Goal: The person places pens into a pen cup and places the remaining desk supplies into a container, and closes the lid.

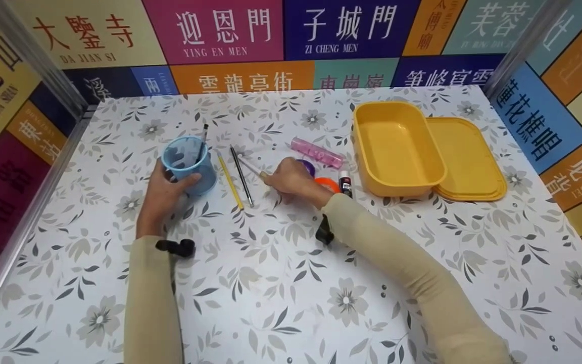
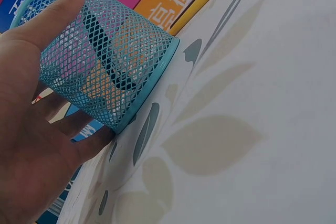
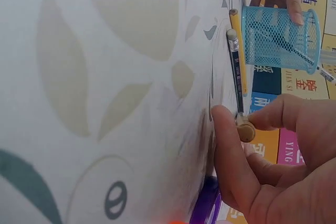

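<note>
A light-blue mesh pen cup (image 1: pixel 202 178) stands upright on the table, a dark pencil (image 1: pixel 202 145) leaning inside it. My left hand (image 1: pixel 162 192) grips its near left side, thumb across the front in the left wrist view. To the right, my right hand (image 1: pixel 291 179) pinches a slim pale pen-like stick (image 1: pixel 250 166) by its tan end (image 3: pixel 245 131), between thumb and index finger; the stick's exact kind is unclear. Between the hands lie a yellow pencil (image 1: pixel 230 182) and a black pencil (image 1: pixel 241 176), roughly side by side.
Beyond my right hand are a pink see-through tube-like item (image 1: pixel 317 152), a purple ring-shaped item (image 1: pixel 308 167), an orange round item (image 1: pixel 327 182) and a small black bottle (image 1: pixel 345 186) with a white cap. A yellow box (image 1: pixel 402 189) overlaps its yellow lid (image 1: pixel 475 164).
</note>
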Demonstrator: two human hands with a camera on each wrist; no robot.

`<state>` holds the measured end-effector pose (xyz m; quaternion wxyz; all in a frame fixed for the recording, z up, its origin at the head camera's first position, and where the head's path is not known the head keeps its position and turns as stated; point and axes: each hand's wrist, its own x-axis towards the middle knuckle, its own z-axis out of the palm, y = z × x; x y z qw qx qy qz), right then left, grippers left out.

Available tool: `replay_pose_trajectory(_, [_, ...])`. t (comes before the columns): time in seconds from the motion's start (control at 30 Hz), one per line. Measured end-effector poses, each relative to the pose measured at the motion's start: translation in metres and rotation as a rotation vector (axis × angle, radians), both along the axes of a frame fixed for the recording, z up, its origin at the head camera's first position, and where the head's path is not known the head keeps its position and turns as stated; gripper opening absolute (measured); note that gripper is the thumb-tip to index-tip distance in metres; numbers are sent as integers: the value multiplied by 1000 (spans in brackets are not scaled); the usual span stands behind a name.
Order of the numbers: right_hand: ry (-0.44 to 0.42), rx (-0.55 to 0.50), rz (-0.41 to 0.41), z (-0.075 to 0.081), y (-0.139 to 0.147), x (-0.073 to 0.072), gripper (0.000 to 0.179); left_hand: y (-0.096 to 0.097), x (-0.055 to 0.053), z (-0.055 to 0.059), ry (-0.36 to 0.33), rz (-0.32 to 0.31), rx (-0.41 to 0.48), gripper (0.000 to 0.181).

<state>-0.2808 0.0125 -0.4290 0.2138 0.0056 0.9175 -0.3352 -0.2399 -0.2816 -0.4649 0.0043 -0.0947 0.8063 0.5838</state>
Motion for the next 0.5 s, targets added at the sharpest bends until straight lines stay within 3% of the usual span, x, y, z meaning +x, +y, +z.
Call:
replay_pose_trajectory(0.27, [7,-140,-39,9,10,0,49,0,0,1,-22,9,21,101])
replay_pose_trajectory(0.5, [75,-249,-69,15,21,-7,50,1,0,0,7,4,26,101])
